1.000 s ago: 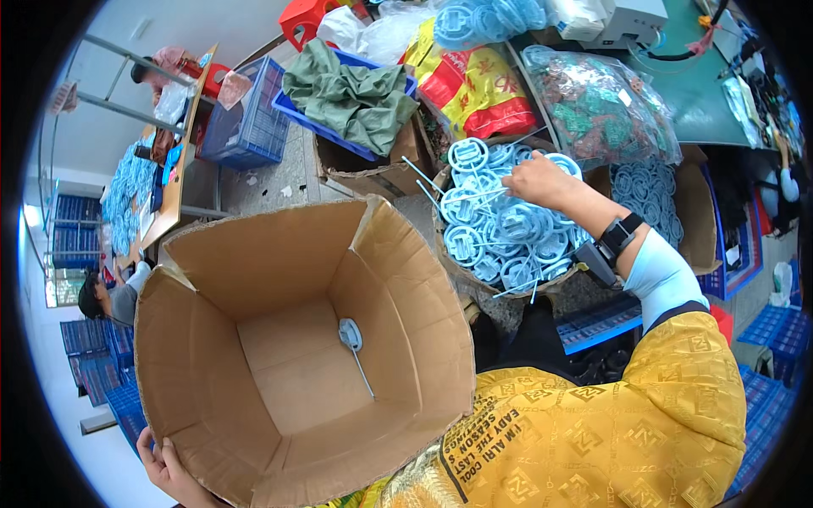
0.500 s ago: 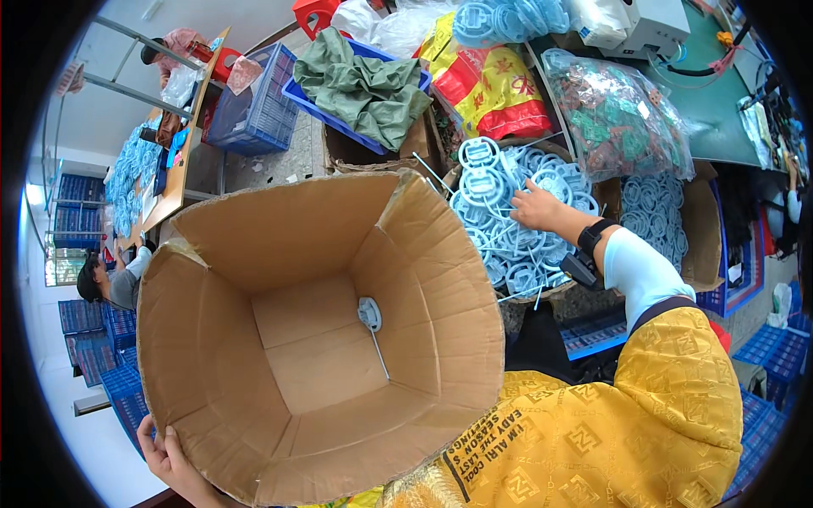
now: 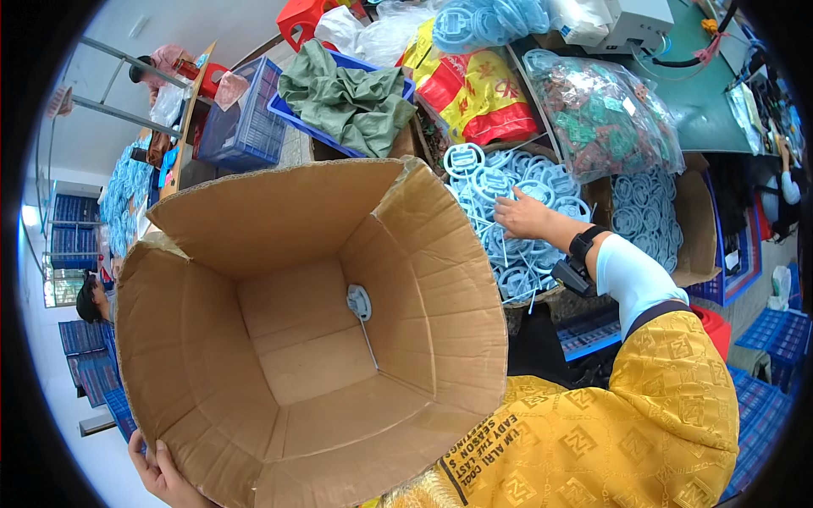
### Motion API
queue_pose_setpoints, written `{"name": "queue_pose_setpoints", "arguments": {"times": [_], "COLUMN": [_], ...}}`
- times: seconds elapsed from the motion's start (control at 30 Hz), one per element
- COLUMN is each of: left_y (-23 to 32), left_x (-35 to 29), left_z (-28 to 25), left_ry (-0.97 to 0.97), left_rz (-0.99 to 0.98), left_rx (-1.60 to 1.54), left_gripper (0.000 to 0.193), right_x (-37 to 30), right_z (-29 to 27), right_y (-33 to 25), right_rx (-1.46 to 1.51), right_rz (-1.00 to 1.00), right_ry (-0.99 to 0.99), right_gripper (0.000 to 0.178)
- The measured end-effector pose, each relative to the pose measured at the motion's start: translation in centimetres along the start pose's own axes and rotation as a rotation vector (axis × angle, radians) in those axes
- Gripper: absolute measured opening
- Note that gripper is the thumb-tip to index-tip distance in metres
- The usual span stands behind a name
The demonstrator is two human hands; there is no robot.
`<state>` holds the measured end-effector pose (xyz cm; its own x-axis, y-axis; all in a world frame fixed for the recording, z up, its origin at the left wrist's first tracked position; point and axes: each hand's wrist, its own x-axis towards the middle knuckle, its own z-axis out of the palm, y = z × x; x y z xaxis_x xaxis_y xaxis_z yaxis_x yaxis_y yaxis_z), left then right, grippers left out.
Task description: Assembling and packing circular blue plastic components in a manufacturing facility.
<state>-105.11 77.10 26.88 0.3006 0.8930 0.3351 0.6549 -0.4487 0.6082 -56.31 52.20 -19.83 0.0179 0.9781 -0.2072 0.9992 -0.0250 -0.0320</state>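
Note:
A large cardboard box tilts toward me, its opening facing up. My left hand is closed on its lower left rim. Deep inside lies one light-blue plastic piece with a round head and a long thin stem. On the right, my right hand reaches into a second carton heaped with light-blue plastic rings. Its bent fingers are closed at the edge of a light-blue plastic ring on top of the heap; the fingertips are partly hidden. A black device is strapped to that wrist.
Behind the heap stand a yellow-and-red sack and a blue crate with green cloth. A clear bag of green and reddish parts lies by another carton of blue rings. A person is at the far left.
The view has shifted, so most things sit farther left. My right hand has moved slightly over the heap, and the ring by its fingers has shifted. My left hand still holds the box.

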Motion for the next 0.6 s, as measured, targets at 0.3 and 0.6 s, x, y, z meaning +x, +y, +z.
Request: {"name": "queue_pose_setpoints", "arguments": {"times": [0.3, 0.6], "left_y": [-1.0, -6.1], "left_x": [0.1, 0.8], "left_z": [-1.7, -4.8], "left_ry": [0.159, -0.059], "left_rz": [0.005, -0.054], "left_rx": [0.13, 0.006], "left_gripper": [0.021, 0.028], "right_x": [0.1, -3.6], "right_z": [-0.3, -2.8], "right_y": [-0.6, 1.5], "right_rx": [-0.026, 0.004], "right_rz": [0.121, 0.317], "right_ry": [-0.05, 0.023], "right_gripper": [0.019, 0.012]}}
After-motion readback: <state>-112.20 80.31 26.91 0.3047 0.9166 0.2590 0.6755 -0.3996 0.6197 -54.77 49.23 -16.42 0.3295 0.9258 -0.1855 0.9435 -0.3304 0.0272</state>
